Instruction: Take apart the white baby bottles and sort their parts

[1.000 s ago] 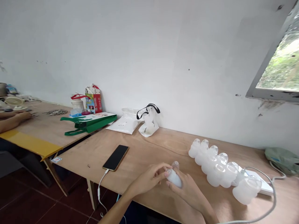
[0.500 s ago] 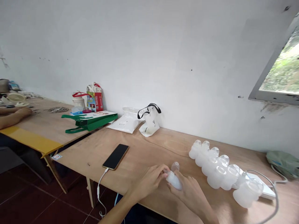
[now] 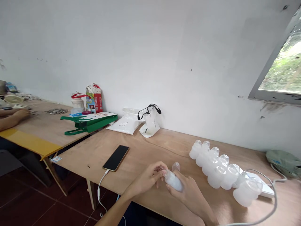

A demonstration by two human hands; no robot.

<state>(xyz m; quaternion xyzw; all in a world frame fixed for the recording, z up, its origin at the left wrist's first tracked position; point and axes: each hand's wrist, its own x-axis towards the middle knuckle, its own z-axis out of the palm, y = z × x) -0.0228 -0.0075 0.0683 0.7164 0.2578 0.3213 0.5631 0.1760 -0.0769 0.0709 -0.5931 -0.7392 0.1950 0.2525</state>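
Slightly leftward-shifted bottle (image 3: pixel 173 181) in grip of right hand (image 3: pixel 188 190), long axis aslant, neck toward curled left hand (image 3: pixel 150 176)

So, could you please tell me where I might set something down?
Bare wood lies between the phone and the frosted bottles, beyond the left hand and clear cap; another patch lies between phone and corner sticker. The right side is crowded: bottles, white device, grey cable.
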